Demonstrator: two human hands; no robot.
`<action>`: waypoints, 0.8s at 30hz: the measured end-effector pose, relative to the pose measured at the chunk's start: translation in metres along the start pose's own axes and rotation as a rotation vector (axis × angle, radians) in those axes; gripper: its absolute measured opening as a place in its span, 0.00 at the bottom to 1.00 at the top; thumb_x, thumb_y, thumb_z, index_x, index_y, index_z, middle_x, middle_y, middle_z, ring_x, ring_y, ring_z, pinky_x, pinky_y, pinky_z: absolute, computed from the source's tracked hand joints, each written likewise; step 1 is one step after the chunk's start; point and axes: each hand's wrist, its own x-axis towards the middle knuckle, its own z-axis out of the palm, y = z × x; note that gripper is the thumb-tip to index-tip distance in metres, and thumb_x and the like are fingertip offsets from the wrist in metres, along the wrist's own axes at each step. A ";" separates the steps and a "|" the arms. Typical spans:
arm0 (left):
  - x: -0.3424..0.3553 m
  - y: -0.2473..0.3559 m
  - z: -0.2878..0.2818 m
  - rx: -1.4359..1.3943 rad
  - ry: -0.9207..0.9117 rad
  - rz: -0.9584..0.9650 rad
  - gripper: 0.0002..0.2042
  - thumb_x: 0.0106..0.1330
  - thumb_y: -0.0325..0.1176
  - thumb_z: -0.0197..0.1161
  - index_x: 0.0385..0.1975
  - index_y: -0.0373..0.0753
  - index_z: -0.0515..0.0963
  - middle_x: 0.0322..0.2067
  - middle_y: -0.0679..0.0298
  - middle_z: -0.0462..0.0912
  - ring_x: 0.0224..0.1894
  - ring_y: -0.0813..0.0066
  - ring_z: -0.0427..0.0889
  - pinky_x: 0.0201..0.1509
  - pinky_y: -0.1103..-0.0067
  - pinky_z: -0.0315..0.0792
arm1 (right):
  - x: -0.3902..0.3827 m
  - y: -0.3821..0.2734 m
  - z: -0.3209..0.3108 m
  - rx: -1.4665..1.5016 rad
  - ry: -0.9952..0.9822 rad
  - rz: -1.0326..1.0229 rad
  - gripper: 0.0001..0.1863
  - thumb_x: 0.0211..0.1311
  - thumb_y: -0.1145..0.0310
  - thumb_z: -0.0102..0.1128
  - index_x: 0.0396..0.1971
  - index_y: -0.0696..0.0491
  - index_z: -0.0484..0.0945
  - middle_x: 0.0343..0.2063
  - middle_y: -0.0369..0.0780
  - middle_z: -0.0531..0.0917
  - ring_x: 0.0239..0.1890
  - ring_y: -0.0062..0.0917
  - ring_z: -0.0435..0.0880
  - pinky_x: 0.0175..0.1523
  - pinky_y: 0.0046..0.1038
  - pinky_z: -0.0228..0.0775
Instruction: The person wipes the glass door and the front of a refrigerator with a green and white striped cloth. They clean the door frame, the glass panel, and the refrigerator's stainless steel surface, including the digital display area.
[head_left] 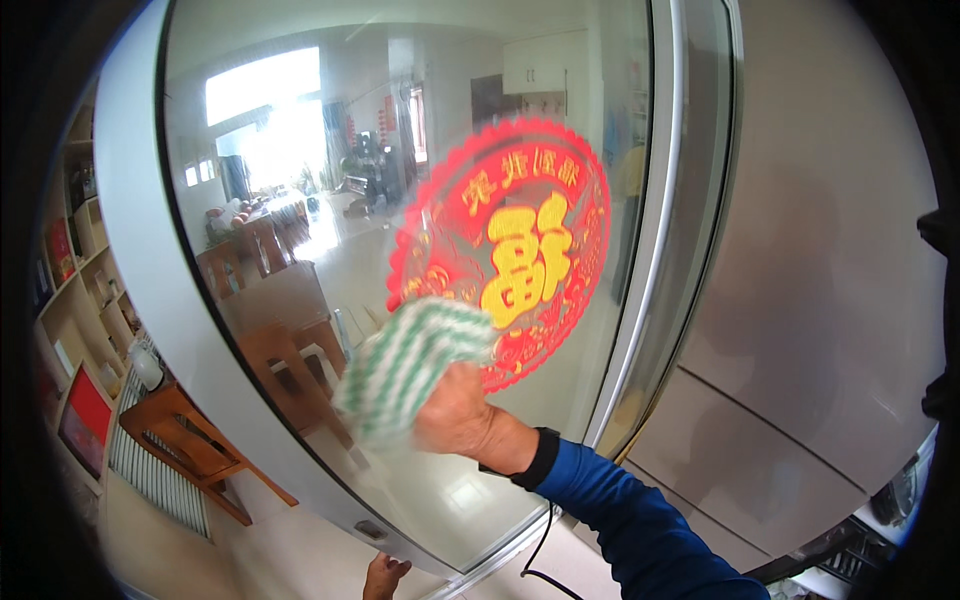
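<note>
My right hand [462, 412] presses a green-and-white striped cloth [405, 365] on the pane of a sliding glass door [520, 440]; hand and cloth are blurred by motion. The cloth overlaps the lower left of a round red decal [590, 225] with yellow characters and a scalloped rim. Low down, my left hand [385, 577] is closed at the edge of the door's white frame [245, 360], just below a recessed pull [370, 530]. Only part of its fingers shows. My right arm wears a blue sleeve and a black wristband.
Through or on the glass appear a bright window, a table and wooden chairs. At left stand shelves [75, 300] with various objects and a wooden chair [190, 450]. Right of the door is a smooth beige wall [800, 250]. A black cord [540, 560] hangs below my right sleeve.
</note>
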 end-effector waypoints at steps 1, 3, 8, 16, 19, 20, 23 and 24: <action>-0.010 0.008 -0.002 -0.026 -0.017 0.040 0.19 0.61 0.23 0.64 0.53 0.34 0.75 0.46 0.66 0.79 0.42 0.80 0.76 0.51 0.79 0.70 | 0.014 -0.001 -0.004 0.003 -0.053 0.020 0.15 0.51 0.56 0.67 0.33 0.51 0.85 0.40 0.49 0.80 0.46 0.46 0.80 0.54 0.52 0.68; -0.038 0.027 -0.006 -0.085 -0.048 0.119 0.24 0.60 0.23 0.64 0.59 0.31 0.73 0.52 0.60 0.79 0.45 0.77 0.77 0.53 0.78 0.72 | 0.045 -0.003 -0.013 0.026 -0.152 0.052 0.14 0.49 0.55 0.69 0.21 0.51 0.83 0.29 0.47 0.78 0.33 0.42 0.81 0.42 0.45 0.72; -0.093 0.071 -0.011 -0.168 0.190 0.037 0.34 0.63 0.26 0.62 0.71 0.33 0.61 0.66 0.52 0.67 0.56 0.68 0.75 0.55 0.72 0.75 | 0.118 0.096 -0.042 -0.182 0.126 0.065 0.13 0.48 0.61 0.67 0.16 0.53 0.76 0.23 0.46 0.71 0.26 0.40 0.74 0.31 0.44 0.65; -0.145 0.156 0.006 -0.144 0.267 0.208 0.32 0.72 0.40 0.59 0.72 0.35 0.60 0.70 0.50 0.64 0.69 0.61 0.67 0.65 0.67 0.68 | 0.187 0.203 -0.087 -0.271 0.294 0.475 0.14 0.66 0.66 0.54 0.44 0.61 0.78 0.46 0.57 0.76 0.53 0.55 0.71 0.64 0.54 0.54; -0.137 0.195 0.015 -0.068 0.377 0.340 0.31 0.73 0.43 0.58 0.71 0.33 0.61 0.70 0.50 0.65 0.69 0.62 0.66 0.67 0.66 0.67 | 0.203 0.166 -0.070 -0.418 0.194 0.242 0.22 0.65 0.62 0.57 0.51 0.64 0.77 0.48 0.58 0.77 0.57 0.57 0.71 0.66 0.60 0.51; -0.131 0.212 0.019 -0.024 0.437 0.380 0.31 0.76 0.47 0.53 0.71 0.31 0.61 0.70 0.50 0.66 0.71 0.60 0.65 0.71 0.67 0.62 | 0.208 0.141 -0.056 -0.531 0.287 0.056 0.23 0.64 0.61 0.59 0.51 0.64 0.77 0.47 0.58 0.78 0.57 0.56 0.72 0.66 0.61 0.51; -0.122 0.266 0.029 0.037 0.561 0.635 0.27 0.77 0.42 0.49 0.67 0.27 0.65 0.66 0.49 0.69 0.71 0.58 0.65 0.75 0.70 0.54 | 0.213 0.066 -0.048 -0.035 -0.168 0.077 0.23 0.56 0.61 0.65 0.50 0.57 0.79 0.51 0.54 0.77 0.55 0.55 0.73 0.65 0.59 0.53; -0.124 0.281 0.031 0.159 0.602 0.662 0.27 0.78 0.44 0.45 0.66 0.26 0.66 0.67 0.48 0.68 0.71 0.56 0.63 0.76 0.69 0.53 | 0.220 0.050 -0.045 0.009 0.001 -0.101 0.23 0.52 0.61 0.67 0.47 0.55 0.81 0.48 0.52 0.79 0.51 0.53 0.76 0.64 0.58 0.54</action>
